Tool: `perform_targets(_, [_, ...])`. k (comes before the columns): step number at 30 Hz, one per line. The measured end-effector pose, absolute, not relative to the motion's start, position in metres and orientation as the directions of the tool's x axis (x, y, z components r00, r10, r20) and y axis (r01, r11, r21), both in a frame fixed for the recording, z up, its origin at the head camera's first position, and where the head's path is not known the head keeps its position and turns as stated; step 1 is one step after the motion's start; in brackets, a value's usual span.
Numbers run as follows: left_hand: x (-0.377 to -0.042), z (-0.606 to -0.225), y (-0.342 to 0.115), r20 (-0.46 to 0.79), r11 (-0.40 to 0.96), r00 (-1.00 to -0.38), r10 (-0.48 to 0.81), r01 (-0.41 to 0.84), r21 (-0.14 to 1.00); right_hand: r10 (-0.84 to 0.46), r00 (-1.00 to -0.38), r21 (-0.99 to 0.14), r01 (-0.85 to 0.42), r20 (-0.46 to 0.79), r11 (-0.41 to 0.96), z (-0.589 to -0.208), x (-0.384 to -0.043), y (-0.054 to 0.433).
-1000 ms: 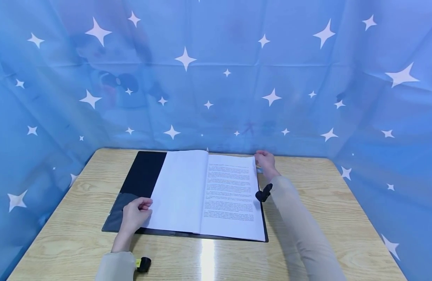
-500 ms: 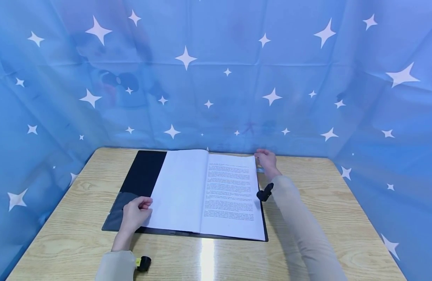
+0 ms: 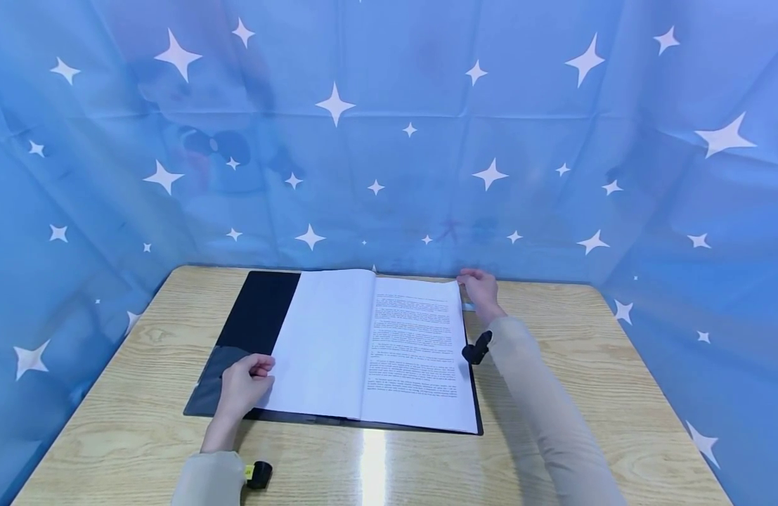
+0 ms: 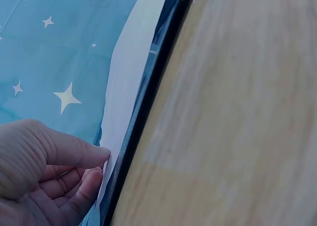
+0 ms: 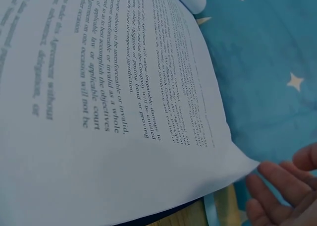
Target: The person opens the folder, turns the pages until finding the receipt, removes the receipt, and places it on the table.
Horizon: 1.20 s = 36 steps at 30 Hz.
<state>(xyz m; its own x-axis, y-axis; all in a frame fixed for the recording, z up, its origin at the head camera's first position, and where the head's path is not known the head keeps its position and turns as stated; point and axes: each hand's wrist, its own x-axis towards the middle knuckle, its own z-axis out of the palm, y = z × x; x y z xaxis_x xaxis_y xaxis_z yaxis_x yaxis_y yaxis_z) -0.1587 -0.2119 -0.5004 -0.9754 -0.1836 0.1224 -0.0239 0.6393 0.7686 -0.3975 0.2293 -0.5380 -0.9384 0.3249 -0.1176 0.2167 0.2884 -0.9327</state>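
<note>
A black folder (image 3: 271, 306) lies spread on the table with paper sheets in it. The left page (image 3: 325, 344) is blank; the right page (image 3: 410, 411) bears printed text. My left hand (image 3: 240, 386) pinches the outer edge of the left-side sheets between thumb and curled fingers, near the lower left corner. At the upper right corner, my right hand (image 3: 480, 292) touches the printed page with a fingertip. In the right wrist view that corner is slightly raised, and the thumb (image 5: 306, 156) stands apart from the paper.
A wooden table (image 3: 553, 337) bears the folder near its back edge. Behind it hangs a blue curtain (image 3: 389, 154) with white stars. A light blue strip (image 3: 469, 306) pokes out by the folder's right edge. Wrist cameras (image 3: 477, 347) sit on both arms.
Almost nothing differs. The right hand has shifted very slightly at the page corner over the last second; the left hand and folder stay put.
</note>
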Motion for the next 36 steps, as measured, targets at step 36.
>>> perform_targets(36, [-0.158, -0.499, -0.212, 0.102, 0.637, -0.980, -0.173, -0.032, 0.771, 0.160, -0.969, -0.890, 0.238, -0.189, 0.390, -0.471, -0.338, 0.207])
